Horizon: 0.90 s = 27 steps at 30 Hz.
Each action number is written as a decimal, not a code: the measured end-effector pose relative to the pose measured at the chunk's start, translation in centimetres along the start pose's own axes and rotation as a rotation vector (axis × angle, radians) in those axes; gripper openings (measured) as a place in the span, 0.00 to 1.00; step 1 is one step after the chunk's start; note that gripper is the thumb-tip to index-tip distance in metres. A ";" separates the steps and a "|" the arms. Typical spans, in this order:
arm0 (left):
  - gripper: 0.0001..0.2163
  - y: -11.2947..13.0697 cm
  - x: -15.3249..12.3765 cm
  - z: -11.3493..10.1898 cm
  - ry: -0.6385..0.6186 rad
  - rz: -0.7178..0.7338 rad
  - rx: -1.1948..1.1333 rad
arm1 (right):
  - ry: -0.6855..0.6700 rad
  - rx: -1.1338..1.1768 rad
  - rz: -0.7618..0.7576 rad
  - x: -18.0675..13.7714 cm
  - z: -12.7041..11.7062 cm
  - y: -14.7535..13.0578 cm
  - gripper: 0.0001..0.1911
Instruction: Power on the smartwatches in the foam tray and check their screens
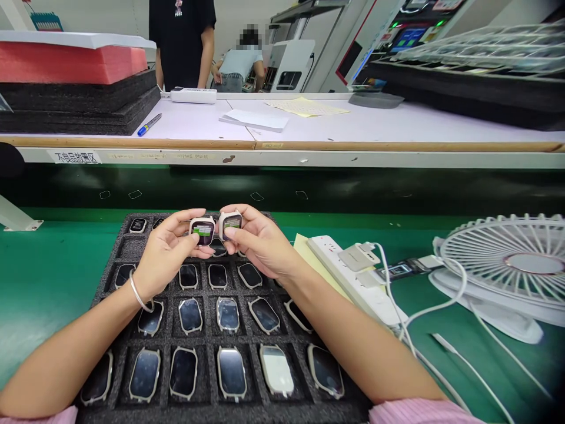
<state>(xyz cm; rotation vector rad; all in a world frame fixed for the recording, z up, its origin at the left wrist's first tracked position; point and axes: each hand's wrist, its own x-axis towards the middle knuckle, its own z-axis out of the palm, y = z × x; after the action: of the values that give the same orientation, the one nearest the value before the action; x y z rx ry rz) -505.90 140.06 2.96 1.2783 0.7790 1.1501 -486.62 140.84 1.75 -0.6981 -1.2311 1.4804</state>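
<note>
My left hand (pixel 170 250) is closed on a smartwatch body (pixel 203 231) without a strap, its thumb pressed on the lit screen. In my right hand (pixel 258 238) is a second strapless smartwatch (pixel 230 222), also lit with a green area, thumb on its glass. The two watches are held side by side, above the far part of a black foam tray (pixel 165 341). Rows of similar watches, mostly with dark screens, lie in the tray's compartments, such as one watch (pixel 232 371) near the front. My forearms hide some compartments.
Right of the tray are a power strip (pixel 329 250), a charger (pixel 358 257), white cables and a white fan (pixel 521 265). A shelf (pixel 309 132) behind holds foam stacks (pixel 75 106), a pen (pixel 150 125) and papers (pixel 260 119). Two people (pixel 180 44) are beyond it.
</note>
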 end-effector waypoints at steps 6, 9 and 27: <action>0.18 0.2 0.0 -0.1 0.003 -0.022 -0.014 | 0.007 -0.019 0.001 0.0 0.1 -0.1 0.20; 0.19 0.2 0.0 -0.1 0.010 -0.024 -0.016 | 0.008 -0.020 -0.012 0.0 0.2 0.0 0.20; 0.22 1.7 1.5 -0.5 0.032 -0.003 -0.092 | -0.009 0.057 0.016 1.6 0.6 -1.4 0.19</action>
<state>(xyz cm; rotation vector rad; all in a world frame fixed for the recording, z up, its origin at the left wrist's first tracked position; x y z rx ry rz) -506.25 141.44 4.71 1.1845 0.7432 1.1929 -487.13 142.01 3.56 -0.6656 -1.1879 1.5276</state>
